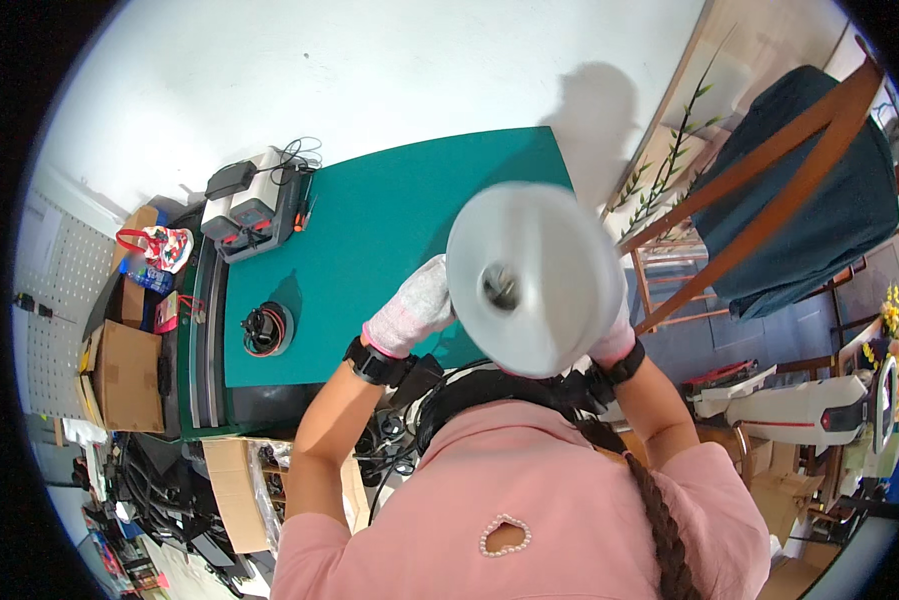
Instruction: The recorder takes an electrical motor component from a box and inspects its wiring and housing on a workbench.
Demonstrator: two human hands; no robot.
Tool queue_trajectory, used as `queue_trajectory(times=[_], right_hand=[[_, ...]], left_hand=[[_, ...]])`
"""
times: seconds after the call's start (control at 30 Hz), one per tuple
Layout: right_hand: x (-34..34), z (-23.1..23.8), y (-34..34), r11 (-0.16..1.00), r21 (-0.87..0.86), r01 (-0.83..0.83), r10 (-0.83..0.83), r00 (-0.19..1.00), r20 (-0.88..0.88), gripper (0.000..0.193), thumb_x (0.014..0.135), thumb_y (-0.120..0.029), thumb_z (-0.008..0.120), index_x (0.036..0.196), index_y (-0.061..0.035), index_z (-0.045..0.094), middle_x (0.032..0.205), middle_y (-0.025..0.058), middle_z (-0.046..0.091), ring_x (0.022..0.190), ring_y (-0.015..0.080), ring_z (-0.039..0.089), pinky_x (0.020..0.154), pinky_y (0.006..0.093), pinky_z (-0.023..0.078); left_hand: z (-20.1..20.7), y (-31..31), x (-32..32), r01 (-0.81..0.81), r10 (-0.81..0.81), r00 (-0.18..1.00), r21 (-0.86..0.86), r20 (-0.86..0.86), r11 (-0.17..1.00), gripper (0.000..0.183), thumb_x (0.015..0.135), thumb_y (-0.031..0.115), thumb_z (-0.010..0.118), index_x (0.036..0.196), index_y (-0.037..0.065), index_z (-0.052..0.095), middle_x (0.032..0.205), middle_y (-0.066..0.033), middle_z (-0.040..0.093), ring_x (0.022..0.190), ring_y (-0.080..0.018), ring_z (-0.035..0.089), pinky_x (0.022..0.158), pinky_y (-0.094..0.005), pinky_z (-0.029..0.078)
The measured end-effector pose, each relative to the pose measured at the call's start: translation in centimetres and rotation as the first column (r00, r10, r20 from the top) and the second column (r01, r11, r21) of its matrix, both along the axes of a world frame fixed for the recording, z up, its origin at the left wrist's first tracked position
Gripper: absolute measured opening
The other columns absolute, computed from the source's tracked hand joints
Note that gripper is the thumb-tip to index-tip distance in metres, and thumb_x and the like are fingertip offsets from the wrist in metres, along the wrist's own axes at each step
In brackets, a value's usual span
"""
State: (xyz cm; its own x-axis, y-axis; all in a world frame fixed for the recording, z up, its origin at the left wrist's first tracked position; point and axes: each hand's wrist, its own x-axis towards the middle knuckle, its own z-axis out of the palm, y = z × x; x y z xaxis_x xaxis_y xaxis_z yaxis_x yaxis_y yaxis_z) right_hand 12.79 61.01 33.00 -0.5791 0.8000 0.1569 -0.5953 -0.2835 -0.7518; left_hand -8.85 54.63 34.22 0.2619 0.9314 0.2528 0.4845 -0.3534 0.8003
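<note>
A round, pale grey, shiny disc-like piece [559,290] with a dark hole near its middle is held up above the green mat. It is smeared by motion, so I cannot tell its exact kind. My left hand [414,305], in a white and pink work glove, grips its left edge. On the opposite edge, my right hand [616,335] wears a like glove and is mostly hidden behind the piece. Both wrists carry black straps with small dark devices.
A green mat [369,230] covers the table. At its far left stands a grey-and-black machine [254,205] with cables, beside an orange-handled tool [300,220]. Nearer lies a coil of black and red wire [266,330]. Cardboard boxes [129,375] stand left; a wooden chair frame [759,200] right.
</note>
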Motion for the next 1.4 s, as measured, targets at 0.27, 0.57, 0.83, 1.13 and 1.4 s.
queue_trajectory(times=[0.27, 0.57, 0.83, 1.13, 1.4], right_hand=[[-3.3, -4.5, -0.6, 0.056, 0.993, -0.104, -0.764, 0.636, 0.11, 0.044, 0.076, -0.026, 0.058, 0.119, -0.0162, 0.051, 0.112, 0.0047, 0.057, 0.105, 0.0218, 0.053, 0.092, 0.0372, 0.041], [-5.5, -5.8, -5.7, 0.956, -0.154, -0.25, 0.229, 0.963, -0.141, 0.035, 0.082, -0.02, 0.049, 0.115, -0.0079, 0.049, 0.115, 0.0072, 0.055, 0.097, 0.0188, 0.054, 0.076, 0.029, 0.043], [-8.0, -5.2, -8.0, 0.733, -0.46, -0.502, 0.061, 0.721, -0.69, 0.046, 0.089, -0.043, 0.044, 0.113, -0.0041, 0.05, 0.105, 0.0139, 0.057, 0.076, 0.0243, 0.058, 0.046, 0.0274, 0.036], [-5.9, -6.2, -1.9, 0.877, 0.448, 0.173, -0.475, 0.449, 0.757, 0.045, 0.076, -0.041, 0.063, 0.104, -0.0056, 0.057, 0.093, 0.0105, 0.061, 0.082, 0.023, 0.062, 0.07, 0.032, 0.05], [-9.2, -10.5, 2.3, 0.505, 0.561, -0.656, -0.716, 0.045, 0.697, 0.045, 0.07, -0.044, 0.062, 0.105, -0.0161, 0.057, 0.095, 0.0147, 0.055, 0.083, 0.0329, 0.06, 0.073, 0.0408, 0.048]], left_hand=[[0.4, -2.3, 1.4, 0.359, 0.067, 0.42, -0.234, 0.905, 0.904, 0.037, 0.094, 0.029, 0.045, 0.116, -0.001, 0.047, 0.107, -0.0125, 0.058, 0.092, -0.0188, 0.059, 0.073, -0.0305, 0.049], [0.2, -5.5, -1.3, 0.438, -0.005, 0.469, -0.228, 0.883, 0.869, 0.038, 0.093, 0.031, 0.046, 0.114, -0.001, 0.048, 0.105, -0.012, 0.059, 0.093, -0.0178, 0.058, 0.077, -0.0281, 0.047], [-2.3, -7.0, -4.7, 0.417, 0.113, 0.546, -0.386, 0.83, 0.823, 0.042, 0.092, 0.038, 0.045, 0.098, -0.001, 0.056, 0.096, -0.0152, 0.061, 0.089, -0.0241, 0.06, 0.08, -0.0366, 0.049], [-7.4, -8.3, -11.4, -0.01, 0.377, 0.692, -0.514, 0.616, 0.858, 0.04, 0.092, 0.035, 0.047, 0.101, -0.003, 0.054, 0.094, -0.0156, 0.061, 0.09, -0.025, 0.06, 0.082, -0.0366, 0.048], [-11.6, -14.9, -16.9, -0.273, 0.665, 0.378, -0.608, 0.644, 0.745, 0.038, 0.092, 0.033, 0.047, 0.102, -0.003, 0.053, 0.092, -0.0118, 0.06, 0.089, -0.023, 0.059, 0.081, -0.0354, 0.047]])
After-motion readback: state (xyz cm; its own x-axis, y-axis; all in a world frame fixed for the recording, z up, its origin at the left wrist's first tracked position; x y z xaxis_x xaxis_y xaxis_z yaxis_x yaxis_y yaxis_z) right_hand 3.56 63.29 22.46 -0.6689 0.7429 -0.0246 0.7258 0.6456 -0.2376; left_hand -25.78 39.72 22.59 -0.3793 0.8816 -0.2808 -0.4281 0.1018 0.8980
